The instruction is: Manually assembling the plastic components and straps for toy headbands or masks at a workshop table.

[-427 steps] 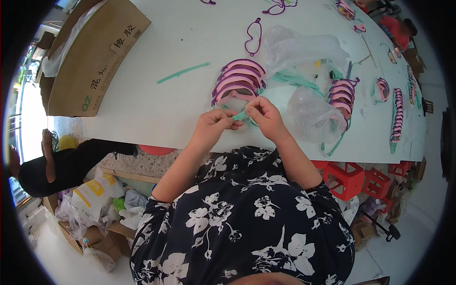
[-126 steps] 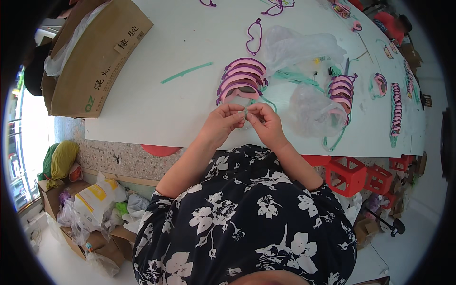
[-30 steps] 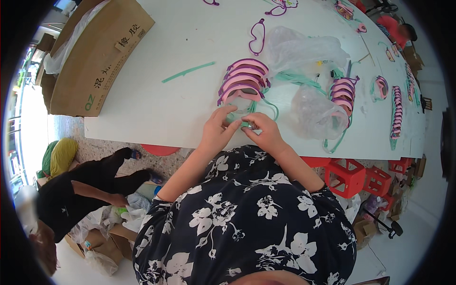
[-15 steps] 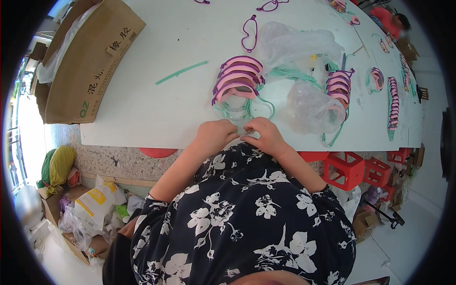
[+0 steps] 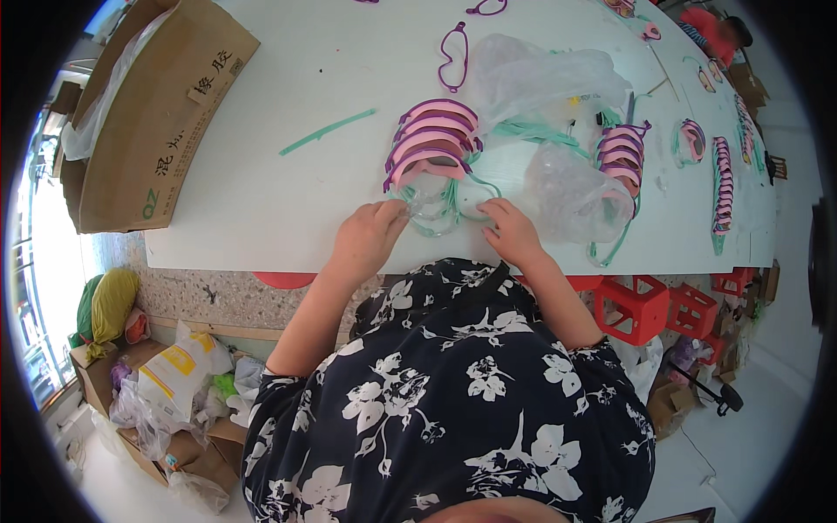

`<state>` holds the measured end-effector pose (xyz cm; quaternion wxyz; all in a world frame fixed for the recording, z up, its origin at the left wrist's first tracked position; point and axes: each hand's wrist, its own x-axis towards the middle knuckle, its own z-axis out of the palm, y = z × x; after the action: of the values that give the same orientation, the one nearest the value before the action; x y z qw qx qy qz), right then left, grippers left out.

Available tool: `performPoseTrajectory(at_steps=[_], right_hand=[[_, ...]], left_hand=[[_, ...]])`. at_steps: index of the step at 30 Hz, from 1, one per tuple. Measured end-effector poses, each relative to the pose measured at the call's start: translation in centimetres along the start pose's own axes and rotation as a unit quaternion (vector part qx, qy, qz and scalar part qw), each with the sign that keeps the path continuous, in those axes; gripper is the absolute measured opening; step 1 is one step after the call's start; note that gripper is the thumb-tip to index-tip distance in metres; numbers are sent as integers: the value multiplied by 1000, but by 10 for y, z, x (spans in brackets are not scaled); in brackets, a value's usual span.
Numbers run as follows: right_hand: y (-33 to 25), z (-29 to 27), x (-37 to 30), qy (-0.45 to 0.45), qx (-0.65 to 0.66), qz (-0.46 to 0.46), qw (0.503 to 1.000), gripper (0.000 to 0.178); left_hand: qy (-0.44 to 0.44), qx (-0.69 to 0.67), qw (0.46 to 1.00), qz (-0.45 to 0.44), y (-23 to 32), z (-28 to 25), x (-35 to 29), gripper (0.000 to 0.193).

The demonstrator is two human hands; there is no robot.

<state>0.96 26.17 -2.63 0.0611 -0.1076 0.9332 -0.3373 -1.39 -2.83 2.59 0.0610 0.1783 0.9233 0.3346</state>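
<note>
In front of me lies a row of pink swim goggles (image 5: 427,163) with purple frames, nested one behind another. Their mint-green straps (image 5: 449,209) loop toward the table's near edge. My left hand (image 5: 370,235) is at the left side of these loops, its fingers pinched together by a clear bit too small to make out. On the other side, my right hand (image 5: 516,234) is beside the strap that curves out from the nearest goggles. Its thumb and forefinger are apart, with nothing visible between them.
A large cardboard box (image 5: 174,131) stands at the left on the white table (image 5: 261,209). A loose green strip (image 5: 327,132) lies near it. Clear plastic bags (image 5: 575,196) and a second goggle row (image 5: 621,161) are to the right. Red stools (image 5: 632,307) stand below the table edge.
My hands were close together at the table's near edge. They have since parted and moved forward, the left to the left and the right to the right of the straps.
</note>
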Motion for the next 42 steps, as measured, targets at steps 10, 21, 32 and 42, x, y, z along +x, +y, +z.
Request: performPoseTrajectory(at_steps=[10, 21, 32, 42], right_hand=[[20, 15, -3, 36, -29, -13, 999, 13], [-67, -16, 14, 20, 435, 110, 894, 14], [-69, -11, 20, 22, 518, 113, 848, 15], [-55, -12, 22, 3, 604, 124, 787, 14]], left_hand=[[113, -158, 974, 114, 18, -12, 6, 15], [-16, -417, 906, -70, 26, 21, 22, 20], [80, -126, 983, 105, 38, 14, 27, 21], [-35, -410, 911, -20, 39, 22, 32, 28]])
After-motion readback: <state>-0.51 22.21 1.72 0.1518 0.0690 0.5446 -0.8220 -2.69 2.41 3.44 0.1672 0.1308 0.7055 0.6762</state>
